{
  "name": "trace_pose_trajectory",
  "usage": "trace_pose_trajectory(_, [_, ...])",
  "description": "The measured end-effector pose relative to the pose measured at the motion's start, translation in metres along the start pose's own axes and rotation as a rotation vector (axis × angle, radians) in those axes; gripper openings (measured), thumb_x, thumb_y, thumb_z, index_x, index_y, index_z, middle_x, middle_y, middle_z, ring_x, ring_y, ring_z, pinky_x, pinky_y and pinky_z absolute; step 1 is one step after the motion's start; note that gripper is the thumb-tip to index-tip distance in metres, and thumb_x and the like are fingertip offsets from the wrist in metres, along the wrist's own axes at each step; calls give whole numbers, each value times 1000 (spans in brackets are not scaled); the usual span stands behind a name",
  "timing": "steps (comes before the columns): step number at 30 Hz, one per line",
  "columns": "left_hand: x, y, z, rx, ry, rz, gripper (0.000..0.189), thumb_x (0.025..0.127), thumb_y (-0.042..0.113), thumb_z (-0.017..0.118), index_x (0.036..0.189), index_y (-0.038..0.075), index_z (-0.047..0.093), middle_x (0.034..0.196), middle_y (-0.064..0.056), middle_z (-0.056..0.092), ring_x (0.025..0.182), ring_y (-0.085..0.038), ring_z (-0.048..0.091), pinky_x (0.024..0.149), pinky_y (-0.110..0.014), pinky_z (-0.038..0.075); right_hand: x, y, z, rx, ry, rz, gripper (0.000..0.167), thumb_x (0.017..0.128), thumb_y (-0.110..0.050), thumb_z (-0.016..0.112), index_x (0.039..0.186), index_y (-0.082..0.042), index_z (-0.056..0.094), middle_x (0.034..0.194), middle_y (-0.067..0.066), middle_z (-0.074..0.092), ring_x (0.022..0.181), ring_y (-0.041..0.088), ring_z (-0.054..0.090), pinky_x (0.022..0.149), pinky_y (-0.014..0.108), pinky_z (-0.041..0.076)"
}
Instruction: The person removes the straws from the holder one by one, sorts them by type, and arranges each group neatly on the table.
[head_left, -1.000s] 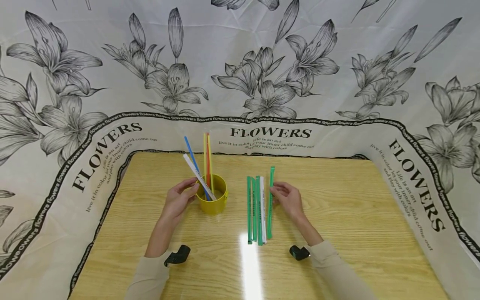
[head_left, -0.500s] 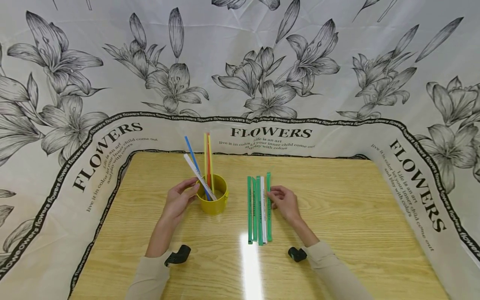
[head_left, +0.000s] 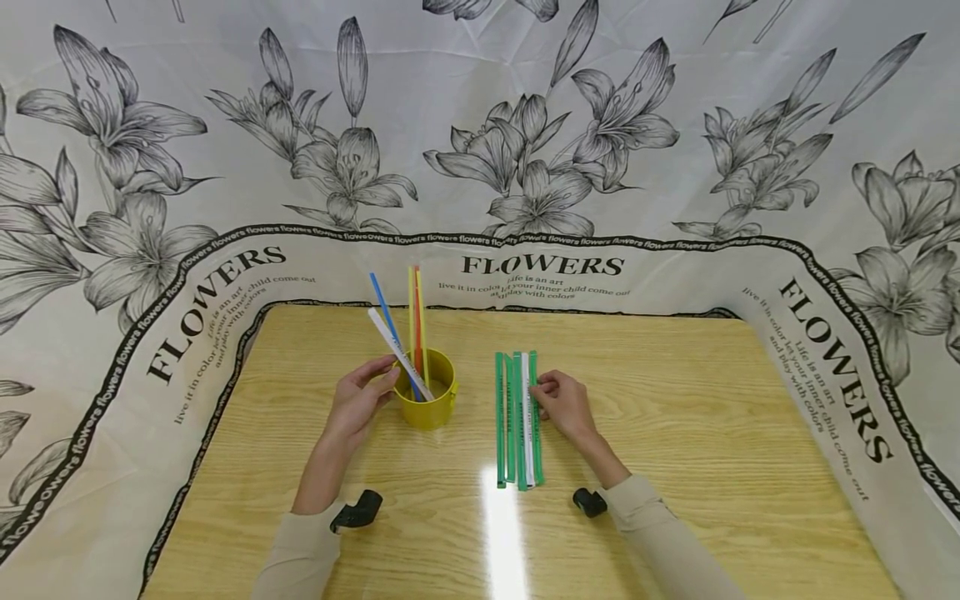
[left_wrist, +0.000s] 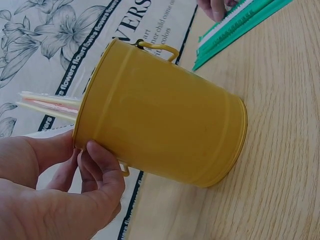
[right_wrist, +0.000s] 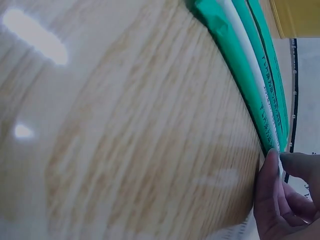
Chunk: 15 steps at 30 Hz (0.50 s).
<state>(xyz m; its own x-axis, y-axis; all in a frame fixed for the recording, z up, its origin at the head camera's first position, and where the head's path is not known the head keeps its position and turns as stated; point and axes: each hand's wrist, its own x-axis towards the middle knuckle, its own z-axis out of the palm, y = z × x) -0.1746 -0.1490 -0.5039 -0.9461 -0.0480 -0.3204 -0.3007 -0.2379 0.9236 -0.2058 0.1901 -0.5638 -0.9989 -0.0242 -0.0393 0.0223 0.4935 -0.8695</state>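
Note:
A small yellow metal bucket (head_left: 426, 414) stands upright on the table, left of centre. My left hand (head_left: 363, 400) holds it by the rim, thumb and fingers at its left side; in the left wrist view, the fingers (left_wrist: 102, 167) sit beside a small side handle. Blue, yellow, red and white straws (head_left: 417, 321) lean out of the bucket. To its right several straws in green wrappers (head_left: 500, 417) and a white one (head_left: 528, 421) lie side by side. My right hand (head_left: 566, 406) pinches the rightmost green-wrapped straw (head_left: 537, 450), close against the white one.
The wooden table (head_left: 697, 433) extends around the hands, with a bright light reflection (head_left: 502, 533) near the front. A white flower-printed cloth (head_left: 540, 275) borders the table at the back and sides. Black wrist cameras (head_left: 357, 510) sit at both cuffs.
My right hand has moved left and slightly toward me, bringing the green-wrapped straw from apart to against the others. The left hand and the bucket have stayed in place.

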Motion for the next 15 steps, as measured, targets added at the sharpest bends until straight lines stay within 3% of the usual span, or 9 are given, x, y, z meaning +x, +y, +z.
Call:
trace_pose_trajectory(9, [1,0,1,1,4,-1,39,104,6,61,141,-4,57,126,-5,52,94,-8,59,85,-25,54,1,-2,-2,-45,28,-17,21,101,-9,66,114,7,65,92,16,65,66,21,64,52,25,54])
trace_pose_trajectory(15, [1,0,0,1,5,-1,39,104,7,61,142,-4,57,128,-7,52,99,-12,59,84,-24,53,6,-11,-6,-63,54,-59,21,102,-11,64,115,5,67,98,17,68,77,24,68,59,23,52])
